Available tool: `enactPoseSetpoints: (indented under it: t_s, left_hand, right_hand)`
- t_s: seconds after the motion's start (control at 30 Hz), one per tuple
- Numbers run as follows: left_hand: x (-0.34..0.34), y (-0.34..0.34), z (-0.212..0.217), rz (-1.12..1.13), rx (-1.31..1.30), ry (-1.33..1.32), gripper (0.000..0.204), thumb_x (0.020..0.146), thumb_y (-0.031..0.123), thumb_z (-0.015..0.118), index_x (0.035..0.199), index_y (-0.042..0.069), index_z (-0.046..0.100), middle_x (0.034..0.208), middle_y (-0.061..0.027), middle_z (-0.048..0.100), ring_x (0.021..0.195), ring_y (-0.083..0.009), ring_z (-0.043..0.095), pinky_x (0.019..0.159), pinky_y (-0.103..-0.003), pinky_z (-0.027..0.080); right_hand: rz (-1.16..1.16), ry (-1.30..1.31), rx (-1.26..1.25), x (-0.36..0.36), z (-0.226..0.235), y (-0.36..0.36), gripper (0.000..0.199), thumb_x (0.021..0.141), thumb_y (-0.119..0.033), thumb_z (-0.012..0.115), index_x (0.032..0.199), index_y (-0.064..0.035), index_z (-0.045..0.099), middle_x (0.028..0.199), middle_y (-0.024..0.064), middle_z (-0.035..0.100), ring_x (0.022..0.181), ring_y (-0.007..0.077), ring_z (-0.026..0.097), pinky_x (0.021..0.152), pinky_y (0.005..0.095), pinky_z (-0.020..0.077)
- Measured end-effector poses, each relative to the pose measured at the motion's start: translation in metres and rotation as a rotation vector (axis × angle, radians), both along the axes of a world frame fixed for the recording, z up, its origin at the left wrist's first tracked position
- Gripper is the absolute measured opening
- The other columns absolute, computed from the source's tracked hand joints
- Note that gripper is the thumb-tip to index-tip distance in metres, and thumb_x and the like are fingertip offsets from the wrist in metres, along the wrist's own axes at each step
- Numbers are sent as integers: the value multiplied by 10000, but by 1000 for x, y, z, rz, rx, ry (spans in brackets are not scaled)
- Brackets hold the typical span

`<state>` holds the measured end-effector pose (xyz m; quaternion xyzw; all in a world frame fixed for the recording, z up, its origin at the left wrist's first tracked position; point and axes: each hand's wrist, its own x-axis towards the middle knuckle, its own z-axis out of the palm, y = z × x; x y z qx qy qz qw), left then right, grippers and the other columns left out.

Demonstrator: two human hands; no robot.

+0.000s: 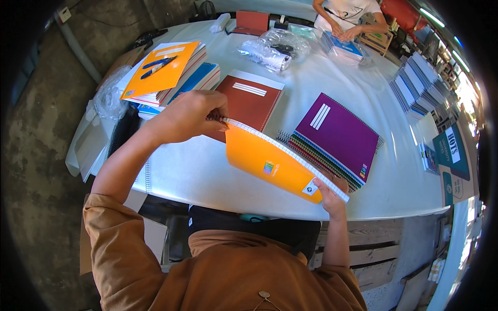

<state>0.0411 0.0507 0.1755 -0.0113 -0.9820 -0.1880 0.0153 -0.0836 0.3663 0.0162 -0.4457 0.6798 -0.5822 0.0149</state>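
An orange-covered notebook (254, 155) is held tilted above the near side of the table, its white edge with a row of small marks or holes turned up. My left hand (189, 116) pinches its upper left corner; whether a wire end is also between the fingers I cannot make out. At the opposite end, my right hand (330, 197) grips the lower right corner, thumb on the orange cover. Behind it lies a brown-red notebook (246, 98) on white sheets. To the right stands a stack of spiral notebooks topped by a purple one (337, 129).
At the left, pliers (157, 66) rest on an orange notebook (181, 78) atop a pile. Clear plastic wrap (280, 49) lies farther back. Across the table, another person's hands (345, 32) touch a wrapped blue stack. White-and-blue stacks (419, 85) and a carton (456, 160) stand right.
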Motion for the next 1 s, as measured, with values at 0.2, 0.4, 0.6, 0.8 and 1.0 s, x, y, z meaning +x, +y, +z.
enactPoseSetpoints:
  t_s: [0.2,0.4,0.6,0.8,1.0]
  left_hand:
    - [-1,8,3,-82,-182,170,210,755,180,697,848,25,590,828,-120,619,830,-264,608,682,-331,472]
    - [12,4,1,-122,-252,247,206,747,178,688,829,18,586,776,-109,605,788,-298,596,684,-362,469]
    - [11,12,11,-149,-396,297,215,760,207,669,856,28,598,824,-95,605,781,-310,584,688,-382,465]
    - [9,19,5,-165,-437,202,175,744,162,689,814,54,570,881,-61,585,882,-259,567,775,-395,433]
    - [13,19,4,-175,-364,256,224,705,174,714,782,58,538,815,-51,565,872,-247,558,746,-365,432]
  right_hand:
    - [115,-3,-154,-1,-1,-4,344,789,-185,663,1054,31,627,1062,185,624,969,303,624,854,306,488]
    - [38,-22,25,19,3,4,314,815,-175,631,1029,54,626,1045,183,633,915,246,651,781,269,513]
    - [95,2,-180,23,-8,-2,284,811,-131,622,1041,37,628,1065,189,624,938,265,642,807,282,509]
    - [118,-20,-177,27,-9,-1,330,810,-186,625,1056,34,622,1057,206,620,968,289,626,847,318,498]
    - [112,-32,-168,34,-2,-3,340,796,-196,617,1052,28,629,1058,221,616,983,294,619,858,306,488]
